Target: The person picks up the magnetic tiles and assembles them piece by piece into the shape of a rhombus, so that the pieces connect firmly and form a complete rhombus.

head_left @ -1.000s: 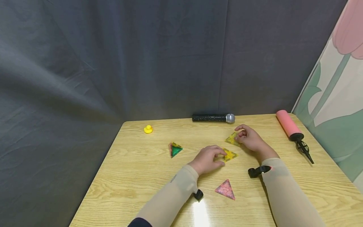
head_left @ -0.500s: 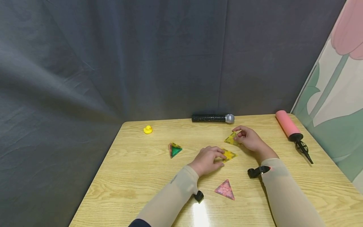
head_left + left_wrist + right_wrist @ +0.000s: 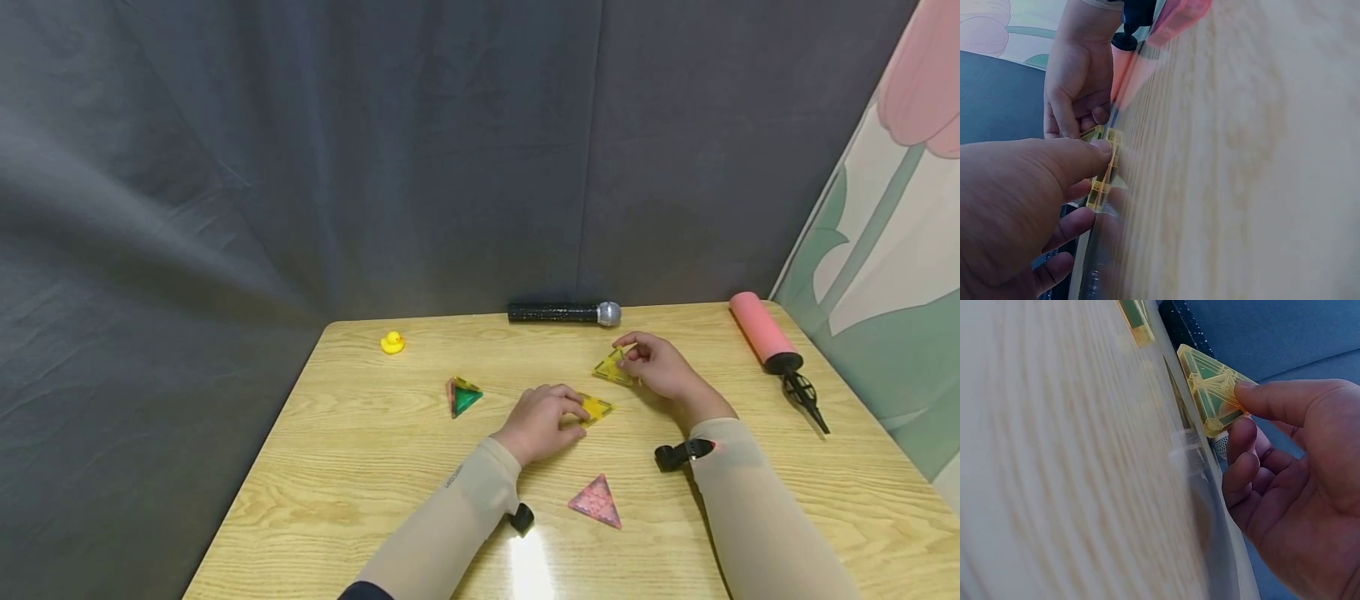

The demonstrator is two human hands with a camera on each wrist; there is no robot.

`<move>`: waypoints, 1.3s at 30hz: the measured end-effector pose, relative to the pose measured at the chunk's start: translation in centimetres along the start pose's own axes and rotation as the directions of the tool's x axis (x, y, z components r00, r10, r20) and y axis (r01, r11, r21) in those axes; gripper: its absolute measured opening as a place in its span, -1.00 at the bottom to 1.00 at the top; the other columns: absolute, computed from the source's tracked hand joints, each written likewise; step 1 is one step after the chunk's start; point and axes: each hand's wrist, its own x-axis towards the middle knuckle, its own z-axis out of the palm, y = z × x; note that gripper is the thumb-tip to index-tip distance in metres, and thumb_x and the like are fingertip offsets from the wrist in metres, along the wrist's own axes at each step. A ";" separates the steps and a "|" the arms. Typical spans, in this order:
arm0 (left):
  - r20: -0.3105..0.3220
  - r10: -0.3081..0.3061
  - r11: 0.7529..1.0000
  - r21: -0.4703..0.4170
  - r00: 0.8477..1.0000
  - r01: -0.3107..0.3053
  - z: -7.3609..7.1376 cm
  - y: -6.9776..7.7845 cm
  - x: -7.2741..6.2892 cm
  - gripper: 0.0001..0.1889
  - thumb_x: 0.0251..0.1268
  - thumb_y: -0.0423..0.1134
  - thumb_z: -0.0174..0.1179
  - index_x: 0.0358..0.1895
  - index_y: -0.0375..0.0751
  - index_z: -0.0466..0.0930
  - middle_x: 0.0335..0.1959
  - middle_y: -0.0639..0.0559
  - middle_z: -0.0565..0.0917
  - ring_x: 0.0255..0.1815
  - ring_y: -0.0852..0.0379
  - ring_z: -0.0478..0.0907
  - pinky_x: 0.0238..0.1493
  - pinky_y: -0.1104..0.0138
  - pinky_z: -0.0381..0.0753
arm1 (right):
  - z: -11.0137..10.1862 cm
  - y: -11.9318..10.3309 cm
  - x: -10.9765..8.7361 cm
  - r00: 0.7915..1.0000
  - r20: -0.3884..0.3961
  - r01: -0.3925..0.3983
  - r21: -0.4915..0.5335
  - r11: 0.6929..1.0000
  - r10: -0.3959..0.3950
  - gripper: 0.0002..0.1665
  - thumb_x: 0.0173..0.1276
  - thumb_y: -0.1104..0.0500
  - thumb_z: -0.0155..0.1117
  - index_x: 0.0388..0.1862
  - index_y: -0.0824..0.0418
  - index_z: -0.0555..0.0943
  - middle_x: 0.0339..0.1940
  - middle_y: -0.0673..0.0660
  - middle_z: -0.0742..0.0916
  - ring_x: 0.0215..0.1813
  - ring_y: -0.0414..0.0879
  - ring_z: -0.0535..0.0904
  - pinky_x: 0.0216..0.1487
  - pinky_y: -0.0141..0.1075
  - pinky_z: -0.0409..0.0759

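Two yellow see-through triangular magnetic tiles are in my hands. My left hand (image 3: 542,423) pinches the nearer yellow tile (image 3: 597,408), thumb on top in the left wrist view, close over the table. Farther back, my right hand (image 3: 662,372) grips the other yellow tile (image 3: 611,367) by one corner between thumb and forefinger; in the right wrist view that tile (image 3: 1207,394) is tilted up. A small gap separates the tiles in the head view. Nearer to me lies a pink triangular piece (image 3: 597,503).
Left of my hands stands a small pyramid (image 3: 465,397) with green, yellow and reddish sides. A rubber duck (image 3: 392,342) and a black microphone (image 3: 562,312) are along the back edge. A pink hand pump (image 3: 765,333) lies at the right.
My left hand has drawn its yellow tile a little to the left, away from the right hand. The right hand has barely shifted, its tile slightly more tilted.
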 end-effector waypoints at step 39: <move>-0.085 -0.154 0.980 -0.140 0.984 0.141 -0.2 -2.2 -1.9 -0.77 0.42 -0.03 0.41 0.08 0.26 0.80 0.25 0.34 0.62 0.23 0.22 0.52 0.38 0.16 0.43 | 1.4 -3.2 0.2 0.999 -0.044 0.026 -0.055 0.998 -0.028 -0.75 0.49 0.24 0.39 0.05 0.35 0.68 -0.18 0.21 0.74 -0.21 0.01 0.62 -0.28 -0.30 0.60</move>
